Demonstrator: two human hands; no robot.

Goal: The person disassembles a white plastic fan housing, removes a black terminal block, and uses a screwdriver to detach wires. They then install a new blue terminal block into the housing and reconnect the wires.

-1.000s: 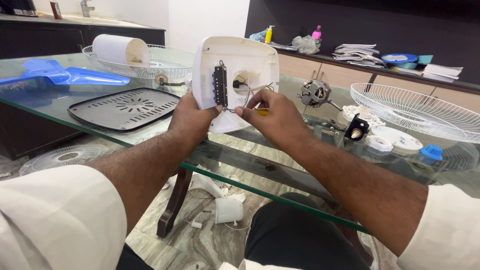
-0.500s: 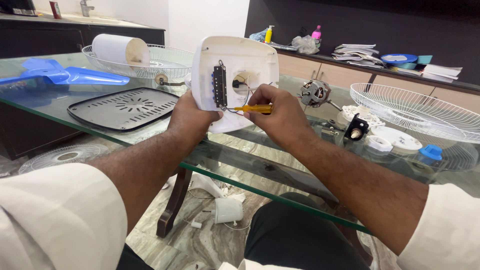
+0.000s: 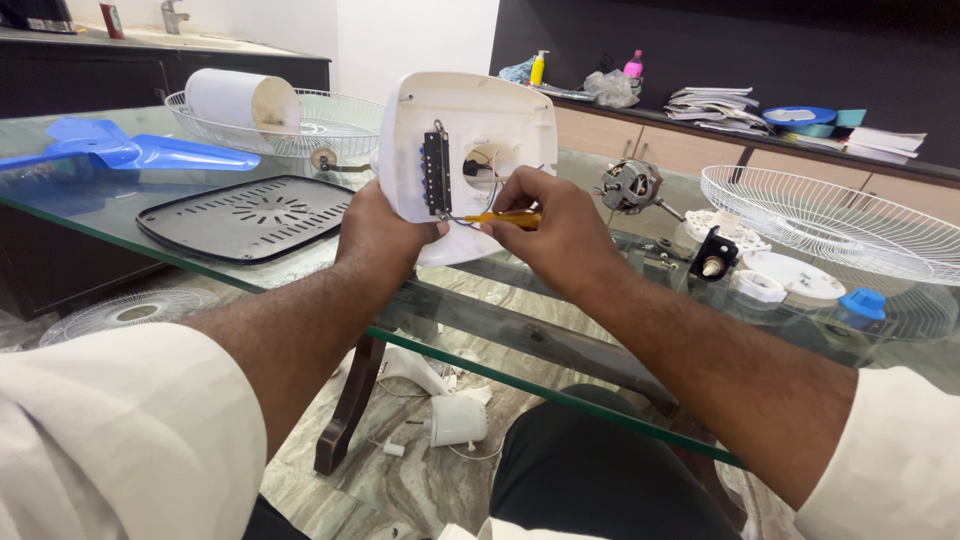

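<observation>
My left hand grips the lower left side of a white plastic fan housing, holding it upright above the glass table. A black switch strip and a round hole with wires show on the housing's inner face. My right hand holds a small yellow-handled screwdriver level, its tip pointing left at the bottom of the switch strip.
On the table lie a black vented plate, blue fan blades, a wire guard with a white cylinder, a bare motor, another wire guard, and small white, black and blue parts. White parts lie on the floor.
My right hand turned the yellow screwdriver level and brought its tip left to the switch strip. The left hand and the housing stayed about where they were.
</observation>
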